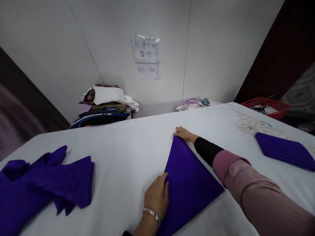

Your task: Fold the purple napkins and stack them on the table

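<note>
A purple cloth napkin (190,186), folded to a point at its far end, lies on the white-covered table in front of me. My right hand (185,133) reaches across and pinches that far corner. Lower down, my left hand (156,198), with a silver bracelet at the wrist, has its fingers closed on the napkin's left edge; the fingertips are partly hidden from me. To the left sits a loose, crumpled heap of purple cloths (59,183). At the right lies a neatly folded purple cloth (285,151), apart from both hands.
A stack of folded clothes (108,104) stands against the wall behind the table. More cloth (190,104) lies farther right by the wall. A red basket (278,113) is beyond the table's far right edge. Paper signs (147,55) hang on the wall.
</note>
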Demonstrator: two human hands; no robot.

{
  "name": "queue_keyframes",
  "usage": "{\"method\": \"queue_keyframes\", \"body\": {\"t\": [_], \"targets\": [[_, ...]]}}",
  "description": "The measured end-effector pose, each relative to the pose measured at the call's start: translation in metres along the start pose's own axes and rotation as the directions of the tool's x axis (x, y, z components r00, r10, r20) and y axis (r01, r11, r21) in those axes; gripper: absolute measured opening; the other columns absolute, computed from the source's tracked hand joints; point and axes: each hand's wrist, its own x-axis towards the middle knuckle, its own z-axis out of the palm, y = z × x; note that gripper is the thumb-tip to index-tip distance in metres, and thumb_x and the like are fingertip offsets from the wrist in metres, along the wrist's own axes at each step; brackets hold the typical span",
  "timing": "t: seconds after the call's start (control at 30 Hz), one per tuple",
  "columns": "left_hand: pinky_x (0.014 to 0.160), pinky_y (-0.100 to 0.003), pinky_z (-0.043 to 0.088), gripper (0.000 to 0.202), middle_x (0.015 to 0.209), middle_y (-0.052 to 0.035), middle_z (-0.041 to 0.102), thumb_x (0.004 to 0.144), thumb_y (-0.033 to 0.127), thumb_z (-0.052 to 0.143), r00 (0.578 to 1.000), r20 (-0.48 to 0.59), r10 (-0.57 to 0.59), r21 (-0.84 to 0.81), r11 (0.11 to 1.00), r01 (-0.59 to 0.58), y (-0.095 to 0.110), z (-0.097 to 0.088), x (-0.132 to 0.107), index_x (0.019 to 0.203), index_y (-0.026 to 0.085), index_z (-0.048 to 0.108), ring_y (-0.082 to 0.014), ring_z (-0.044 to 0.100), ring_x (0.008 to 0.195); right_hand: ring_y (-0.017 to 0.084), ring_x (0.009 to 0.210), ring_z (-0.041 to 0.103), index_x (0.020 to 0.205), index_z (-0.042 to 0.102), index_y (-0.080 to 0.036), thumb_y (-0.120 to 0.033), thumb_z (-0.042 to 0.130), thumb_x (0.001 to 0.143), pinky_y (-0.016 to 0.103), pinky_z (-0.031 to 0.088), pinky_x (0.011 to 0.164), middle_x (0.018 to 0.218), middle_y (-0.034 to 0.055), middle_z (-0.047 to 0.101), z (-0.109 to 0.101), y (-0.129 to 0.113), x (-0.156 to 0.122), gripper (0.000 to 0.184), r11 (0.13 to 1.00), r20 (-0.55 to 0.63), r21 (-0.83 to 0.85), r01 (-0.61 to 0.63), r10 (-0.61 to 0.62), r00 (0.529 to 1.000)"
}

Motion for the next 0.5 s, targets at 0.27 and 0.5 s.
{"method": "queue_keyframes", "body": {"t": [0.27,0.5], "targets": [[0.088,-0.034,0.047,0.040,0.112,-0.0072,0.064,0.085,0.015,0.035,1.000,0.009,-0.010,0.038,0.999,0.010,0.0009,-0.0010,0.0010,0.121,0.018,0.052,-0.0179,0.060,0.100,0.023,0.111,0.050,0.064,0.061,-0.019,-0.025,0.046,0.083,0.035,0.029,0.100,0.101,0.0078,0.065,-0.0006,-0.0011,-0.0039,0.026,0.998,-0.058,0.028,-0.058,0.059,0.997],[0.087,-0.033,0.047,0.037,0.111,-0.0070,0.065,0.086,0.015,0.036,1.000,0.006,0.024,0.025,0.999,-0.025,-0.0018,0.0001,0.0010,0.118,0.018,0.054,-0.0167,0.061,0.097,0.023,0.122,0.041,0.066,0.060,-0.019,-0.021,0.046,0.083,0.035,0.027,0.101,0.114,0.0087,0.059,-0.0007,0.0039,-0.0036,0.023,0.996,-0.088,-0.023,-0.088,0.086,0.992]]}}
